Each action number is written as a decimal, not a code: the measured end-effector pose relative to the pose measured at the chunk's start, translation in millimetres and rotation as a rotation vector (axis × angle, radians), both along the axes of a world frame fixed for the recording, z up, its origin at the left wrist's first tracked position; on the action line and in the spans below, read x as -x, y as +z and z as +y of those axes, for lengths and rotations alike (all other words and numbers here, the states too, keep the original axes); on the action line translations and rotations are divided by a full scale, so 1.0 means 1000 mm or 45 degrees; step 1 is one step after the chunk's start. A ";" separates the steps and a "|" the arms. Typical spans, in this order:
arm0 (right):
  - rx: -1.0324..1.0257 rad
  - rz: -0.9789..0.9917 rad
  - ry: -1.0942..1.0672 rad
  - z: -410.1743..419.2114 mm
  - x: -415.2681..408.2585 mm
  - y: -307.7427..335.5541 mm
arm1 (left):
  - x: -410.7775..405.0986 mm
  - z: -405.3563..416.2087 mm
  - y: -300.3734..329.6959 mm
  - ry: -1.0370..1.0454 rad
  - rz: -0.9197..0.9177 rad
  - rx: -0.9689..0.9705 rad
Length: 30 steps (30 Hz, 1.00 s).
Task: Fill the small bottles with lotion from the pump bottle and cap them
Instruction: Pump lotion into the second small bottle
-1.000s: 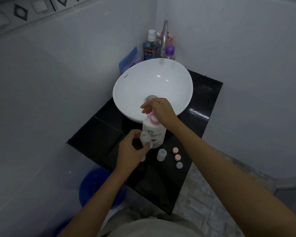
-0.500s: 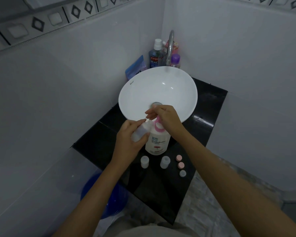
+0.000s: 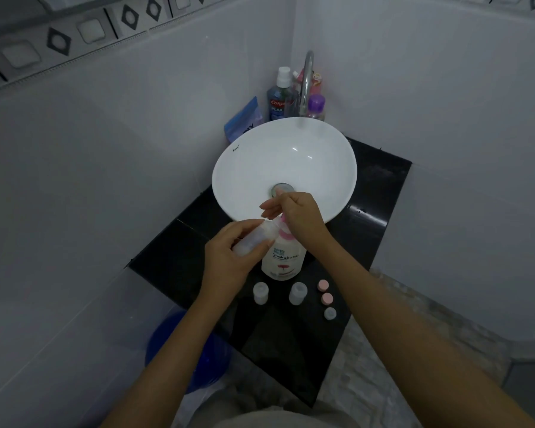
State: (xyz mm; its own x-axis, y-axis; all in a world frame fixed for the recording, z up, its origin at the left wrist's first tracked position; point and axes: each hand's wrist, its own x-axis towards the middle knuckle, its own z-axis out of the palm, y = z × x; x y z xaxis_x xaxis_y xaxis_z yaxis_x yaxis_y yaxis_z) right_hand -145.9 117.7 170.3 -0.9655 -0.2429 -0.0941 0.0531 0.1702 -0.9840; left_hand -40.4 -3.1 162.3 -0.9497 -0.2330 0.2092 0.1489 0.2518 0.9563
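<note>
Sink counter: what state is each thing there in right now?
White pump bottle with pink pump: upright, right hand on its pump.
Clear small bottle: tilted, uncapped, gripped by left hand.
Two small white bottles: upright, uncapped.
Three small round caps: loose on counter.
Chrome tap: no water seen.

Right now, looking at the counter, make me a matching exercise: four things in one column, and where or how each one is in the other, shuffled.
Column one:
1. pump bottle
2. clear small bottle
3. blue cap
4. mouthwash

Column two:
A. behind the sink, by the tap
B. tilted in the left hand
C. nearest of three caps in a row
D. upright, right hand on its pump

Pairs: 1-D, 2-B, 3-C, 4-A
</note>
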 end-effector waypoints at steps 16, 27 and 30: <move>0.052 0.024 0.191 0.009 0.003 0.006 | 0.007 -0.008 0.001 -0.083 -0.125 -0.179; -0.071 -0.004 0.174 0.007 -0.001 -0.008 | 0.005 -0.004 -0.003 -0.090 -0.172 -0.218; 0.007 -0.008 0.244 0.012 0.003 0.003 | 0.007 -0.006 0.002 -0.112 -0.128 -0.238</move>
State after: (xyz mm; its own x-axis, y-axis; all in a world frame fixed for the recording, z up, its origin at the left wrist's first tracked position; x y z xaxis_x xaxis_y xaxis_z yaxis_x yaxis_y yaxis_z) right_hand -149.3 129.9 173.5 -0.9009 -0.4230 -0.0978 0.0260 0.1724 -0.9847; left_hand -47.6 -9.5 164.4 -0.9819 -0.1745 0.0736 0.0642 0.0589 0.9962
